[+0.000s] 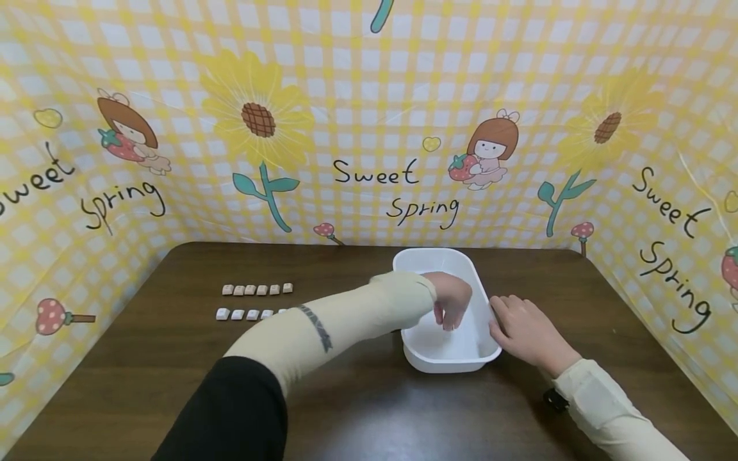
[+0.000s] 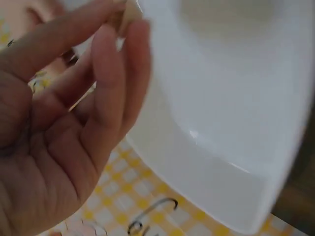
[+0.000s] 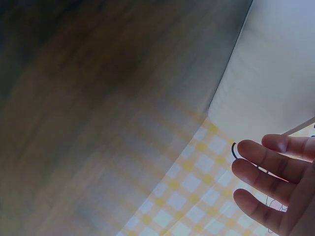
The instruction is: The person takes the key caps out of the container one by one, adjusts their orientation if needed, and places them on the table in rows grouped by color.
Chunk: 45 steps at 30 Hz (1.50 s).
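My left hand (image 1: 452, 298) reaches down into a white plastic basin (image 1: 415, 360), its fingers pointing toward the basin floor. In the left wrist view, its fingertips pinch a small beige keycap (image 2: 130, 17), mostly covered by the fingers. My right hand (image 1: 527, 330) is at the basin's right side, with its fingers loosely extended right by the rim. Left of the basin lie a back row of small beige keycaps (image 1: 250, 290) and a front row of whiter keycaps (image 1: 237, 314). My left forearm covers the right end of the front row.
All of this stands on a dark brown wooden table (image 1: 346, 410). A yellow checked cloth (image 1: 357, 83) with printed flowers and figures hangs behind the table and along both sides. The basin's far end is close to the table's back edge.
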Each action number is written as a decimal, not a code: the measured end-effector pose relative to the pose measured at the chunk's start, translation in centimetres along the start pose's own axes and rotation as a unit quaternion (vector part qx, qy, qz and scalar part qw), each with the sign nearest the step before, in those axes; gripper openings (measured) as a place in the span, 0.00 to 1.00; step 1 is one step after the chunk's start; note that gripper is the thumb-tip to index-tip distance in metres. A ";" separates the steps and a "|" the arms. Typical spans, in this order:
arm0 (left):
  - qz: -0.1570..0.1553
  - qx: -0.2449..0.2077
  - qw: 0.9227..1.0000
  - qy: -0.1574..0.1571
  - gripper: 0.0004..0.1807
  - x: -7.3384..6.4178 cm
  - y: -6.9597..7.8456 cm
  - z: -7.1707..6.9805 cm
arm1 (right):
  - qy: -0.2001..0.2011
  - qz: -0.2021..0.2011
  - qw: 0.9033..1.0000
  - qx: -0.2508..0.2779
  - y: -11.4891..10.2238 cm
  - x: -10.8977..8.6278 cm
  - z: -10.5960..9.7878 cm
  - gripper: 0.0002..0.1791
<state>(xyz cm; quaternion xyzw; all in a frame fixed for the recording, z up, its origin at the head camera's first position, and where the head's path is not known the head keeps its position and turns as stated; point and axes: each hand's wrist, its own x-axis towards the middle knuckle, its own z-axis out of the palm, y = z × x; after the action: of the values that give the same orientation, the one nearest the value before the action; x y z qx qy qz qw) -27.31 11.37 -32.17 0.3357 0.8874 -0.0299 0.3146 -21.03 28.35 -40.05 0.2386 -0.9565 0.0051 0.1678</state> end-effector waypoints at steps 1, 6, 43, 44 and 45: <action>0.022 -0.024 0.999 0.026 0.03 -0.5 -0.6 0.0 | 0.000 -0.001 1.000 -0.003 0.0 0.0 0.0 0.13; 0.089 -0.111 0.977 0.160 0.05 -3.1 -2.9 0.5 | -0.008 0.006 1.000 -0.005 -0.2 0.0 0.1 0.14; 0.096 -0.109 0.896 0.420 0.10 -14.7 -12.7 7.1 | -0.002 0.007 1.000 0.004 -0.5 0.0 -0.3 0.17; 0.089 -0.099 0.898 0.419 0.10 -14.5 -13.2 7.1 | -0.001 0.007 1.000 0.005 -0.6 0.0 -0.3 0.16; 0.081 -0.095 0.901 0.415 0.10 -14.2 -13.8 7.1 | -0.002 0.007 1.000 0.006 -0.5 0.0 -0.3 0.16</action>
<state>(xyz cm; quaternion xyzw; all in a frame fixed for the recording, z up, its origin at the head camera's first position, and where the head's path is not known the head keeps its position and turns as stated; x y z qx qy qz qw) -23.80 -9.41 -31.81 0.3567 0.9060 0.2222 -0.0507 -20.68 27.91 -39.81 0.2330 -0.9583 0.0115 0.1649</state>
